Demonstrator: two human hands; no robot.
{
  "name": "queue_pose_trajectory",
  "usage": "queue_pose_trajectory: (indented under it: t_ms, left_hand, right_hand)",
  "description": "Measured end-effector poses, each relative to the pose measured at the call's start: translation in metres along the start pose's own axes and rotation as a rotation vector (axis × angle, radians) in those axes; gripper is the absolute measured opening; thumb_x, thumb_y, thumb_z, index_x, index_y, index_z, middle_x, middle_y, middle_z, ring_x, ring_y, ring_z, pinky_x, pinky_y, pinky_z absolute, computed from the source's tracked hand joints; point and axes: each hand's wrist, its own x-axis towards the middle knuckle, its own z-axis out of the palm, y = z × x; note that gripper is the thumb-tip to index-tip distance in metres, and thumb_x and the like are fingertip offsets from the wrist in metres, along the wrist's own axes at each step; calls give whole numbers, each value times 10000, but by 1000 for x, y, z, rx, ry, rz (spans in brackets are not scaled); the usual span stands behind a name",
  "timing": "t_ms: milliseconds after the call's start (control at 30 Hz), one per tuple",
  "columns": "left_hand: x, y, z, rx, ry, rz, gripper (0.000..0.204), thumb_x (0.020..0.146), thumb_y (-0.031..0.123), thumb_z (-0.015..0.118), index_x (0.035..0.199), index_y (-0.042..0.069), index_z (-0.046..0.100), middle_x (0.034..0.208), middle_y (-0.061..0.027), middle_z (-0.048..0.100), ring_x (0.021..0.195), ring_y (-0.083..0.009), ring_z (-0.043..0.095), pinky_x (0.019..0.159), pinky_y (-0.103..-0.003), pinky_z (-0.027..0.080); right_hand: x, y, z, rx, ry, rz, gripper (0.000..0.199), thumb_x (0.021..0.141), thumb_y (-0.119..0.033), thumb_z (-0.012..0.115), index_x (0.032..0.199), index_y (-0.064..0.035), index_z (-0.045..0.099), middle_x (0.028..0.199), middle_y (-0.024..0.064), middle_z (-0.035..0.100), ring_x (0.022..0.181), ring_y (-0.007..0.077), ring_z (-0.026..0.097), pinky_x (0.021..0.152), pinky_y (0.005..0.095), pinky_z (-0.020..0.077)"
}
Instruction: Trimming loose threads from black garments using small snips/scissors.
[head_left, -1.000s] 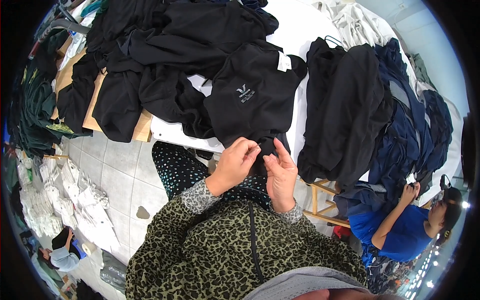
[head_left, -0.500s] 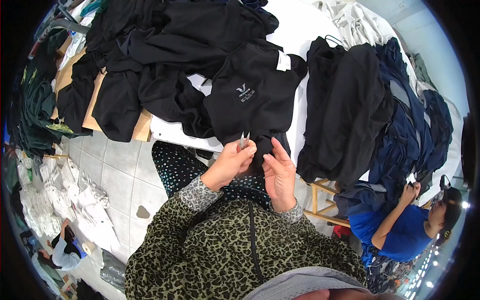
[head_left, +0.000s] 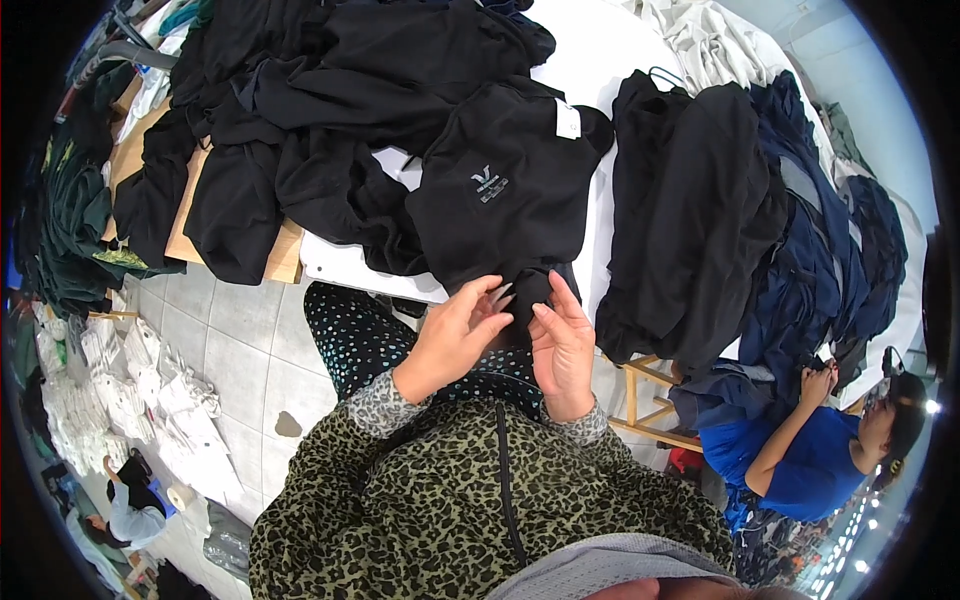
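Observation:
A black garment (head_left: 530, 215) lies on the white table in front of me, with a small pale print and a white tag (head_left: 568, 119) near its far end. My left hand (head_left: 452, 338) is curled around small metal thread snips (head_left: 504, 297), whose two pointed blades stand apart beside the garment's near edge. On the other side of that edge, my right hand (head_left: 564, 350) pinches a fold of the black cloth between thumb and fingers. Part of the snips is hidden in my left hand.
Heaps of black garments (head_left: 360, 90) cover the table's far left. More black (head_left: 690, 220) and navy clothes (head_left: 800, 270) lie at right, where a co-worker in blue (head_left: 810, 455) handles cloth. A wooden stool (head_left: 645, 400) stands below. White bundles (head_left: 150, 400) lie at left.
My left hand has loosened and turned, its fingers more spread, and the snips' blades now tilt toward the right instead of pointing away from me. My right hand has barely moved.

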Motion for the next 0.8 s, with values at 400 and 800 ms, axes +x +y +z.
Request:
queue_pose_trajectory:
  t_ms: [400,800]
  left_hand:
    - [-2,6,6,-34,-50,-124,304,830,72,666,1008,14,426,735,-54,579,641,-89,521,582,-242,431]
    - [1,5,6,-33,-72,-176,333,830,177,674,1035,39,451,845,-142,653,808,-267,670,664,-337,511]
  right_hand:
    - [-4,4,-5,-84,-5,-84,506,832,87,575,1312,45,422,1127,75,533,952,134,584,850,253,480]
    - [-4,5,-3,-97,-32,-88,509,831,110,553,1317,54,411,1146,103,543,975,157,590,858,257,483]
